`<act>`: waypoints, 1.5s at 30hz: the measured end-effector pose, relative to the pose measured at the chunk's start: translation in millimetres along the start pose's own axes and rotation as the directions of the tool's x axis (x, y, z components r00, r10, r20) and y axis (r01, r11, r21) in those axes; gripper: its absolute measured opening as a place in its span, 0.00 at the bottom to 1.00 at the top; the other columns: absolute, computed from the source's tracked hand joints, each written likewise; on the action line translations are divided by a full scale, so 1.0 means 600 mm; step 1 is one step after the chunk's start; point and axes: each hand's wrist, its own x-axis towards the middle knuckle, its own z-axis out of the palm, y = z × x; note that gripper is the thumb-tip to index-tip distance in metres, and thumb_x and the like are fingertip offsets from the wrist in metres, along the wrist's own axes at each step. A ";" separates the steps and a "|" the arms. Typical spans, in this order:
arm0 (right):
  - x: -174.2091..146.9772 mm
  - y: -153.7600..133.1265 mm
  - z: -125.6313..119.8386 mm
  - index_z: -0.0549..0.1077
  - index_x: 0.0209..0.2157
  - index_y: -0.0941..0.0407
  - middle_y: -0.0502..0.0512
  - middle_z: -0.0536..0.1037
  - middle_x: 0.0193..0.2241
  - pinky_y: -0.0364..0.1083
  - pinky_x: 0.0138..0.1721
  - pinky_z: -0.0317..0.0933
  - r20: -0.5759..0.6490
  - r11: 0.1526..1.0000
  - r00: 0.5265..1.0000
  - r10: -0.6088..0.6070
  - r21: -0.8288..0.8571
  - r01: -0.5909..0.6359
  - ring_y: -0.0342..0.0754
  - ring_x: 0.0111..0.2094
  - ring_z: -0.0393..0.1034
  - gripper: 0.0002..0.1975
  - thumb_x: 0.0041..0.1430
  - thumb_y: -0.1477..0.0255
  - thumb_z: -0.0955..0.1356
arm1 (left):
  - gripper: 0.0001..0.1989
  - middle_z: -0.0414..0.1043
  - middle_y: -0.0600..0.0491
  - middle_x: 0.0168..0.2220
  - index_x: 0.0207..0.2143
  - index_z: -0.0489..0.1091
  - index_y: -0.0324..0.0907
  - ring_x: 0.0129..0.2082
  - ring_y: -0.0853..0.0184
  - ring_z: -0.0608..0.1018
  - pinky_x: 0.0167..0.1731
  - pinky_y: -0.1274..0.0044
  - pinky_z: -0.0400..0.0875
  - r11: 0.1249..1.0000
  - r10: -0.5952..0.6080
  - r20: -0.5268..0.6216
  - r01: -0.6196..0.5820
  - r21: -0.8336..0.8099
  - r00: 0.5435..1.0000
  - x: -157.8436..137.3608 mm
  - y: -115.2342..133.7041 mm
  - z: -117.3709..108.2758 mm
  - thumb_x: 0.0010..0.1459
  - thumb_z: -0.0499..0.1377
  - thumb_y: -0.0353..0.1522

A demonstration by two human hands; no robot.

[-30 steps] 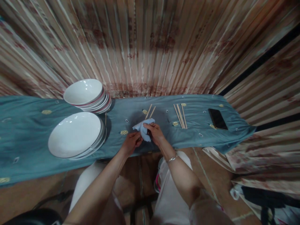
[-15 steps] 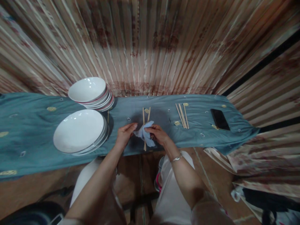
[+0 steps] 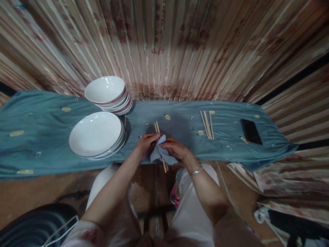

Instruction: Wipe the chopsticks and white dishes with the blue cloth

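Close in front of me, a pair of wooden chopsticks [image 3: 157,127] passes through a light blue cloth [image 3: 167,157], with both ends showing. My left hand [image 3: 146,144] is closed in a pinch on the chopsticks just above the cloth, at its left side. From the right, my right hand [image 3: 178,148] grips the cloth folded around the middle of the sticks. The fingertips of both hands nearly meet, and the cloth partly hides them. More chopsticks [image 3: 207,125] lie side by side on the tablecloth to the right.
A stack of white plates [image 3: 95,134] stands left, with a stack of red-rimmed bowls [image 3: 105,90] behind it. One thin stick [image 3: 125,120] lies beside them. A black phone [image 3: 251,131] rests at the right on the green tablecloth [image 3: 180,111]. A pleated curtain [image 3: 164,51] hangs behind.
My left hand has moved in from the cloth's edge to the chopsticks. The two sticks, spread apart before, are now nearly parallel and tilted the other way. The view has shifted slightly.
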 end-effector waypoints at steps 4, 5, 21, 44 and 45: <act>0.001 0.005 0.005 0.75 0.23 0.59 0.46 0.75 0.17 0.39 0.22 0.59 -0.020 1.000 1.000 0.018 -0.004 -0.018 0.40 0.18 0.67 0.16 0.33 0.65 0.78 | 0.18 0.67 0.57 0.16 0.22 0.76 0.35 0.15 0.78 0.62 0.16 0.81 0.51 0.999 0.024 -0.032 -0.025 -0.030 0.999 0.001 0.001 -0.004 0.32 0.72 0.39; 0.001 0.007 0.005 0.75 0.23 0.59 0.46 0.75 0.17 0.39 0.22 0.58 -0.024 1.000 1.000 0.019 -0.014 -0.019 0.40 0.18 0.67 0.16 0.34 0.64 0.78 | 0.17 0.67 0.56 0.16 0.22 0.76 0.36 0.16 0.78 0.62 0.17 0.81 0.51 0.999 0.041 -0.047 -0.042 -0.024 0.998 0.002 0.003 -0.006 0.32 0.72 0.39; -0.028 0.036 -0.002 0.73 0.23 0.60 0.43 0.68 0.15 0.39 0.21 0.46 0.065 0.966 0.992 0.106 -0.244 -0.087 0.35 0.17 0.56 0.16 0.39 0.63 0.76 | 0.17 0.71 0.54 0.19 0.21 0.76 0.38 0.19 0.76 0.65 0.20 0.80 0.58 0.973 0.231 -0.207 -0.225 0.049 0.951 0.017 0.015 -0.026 0.30 0.72 0.40; -0.014 0.020 -0.003 0.73 0.24 0.59 0.43 0.68 0.16 0.40 0.21 0.46 -0.076 0.980 0.997 -0.017 -0.197 0.001 0.36 0.17 0.56 0.19 0.36 0.59 0.76 | 0.17 0.72 0.53 0.19 0.21 0.78 0.38 0.19 0.75 0.67 0.21 0.80 0.59 0.995 0.100 -0.068 -0.098 0.022 0.993 0.009 -0.011 -0.007 0.29 0.73 0.40; -0.018 0.018 -0.002 0.72 0.23 0.59 0.42 0.67 0.15 0.40 0.20 0.45 -0.059 0.972 0.998 -0.011 -0.233 -0.004 0.36 0.17 0.55 0.19 0.36 0.59 0.76 | 0.17 0.72 0.53 0.19 0.21 0.77 0.38 0.19 0.75 0.67 0.21 0.81 0.58 0.994 0.106 -0.089 -0.105 0.022 0.990 0.010 -0.008 -0.008 0.28 0.73 0.40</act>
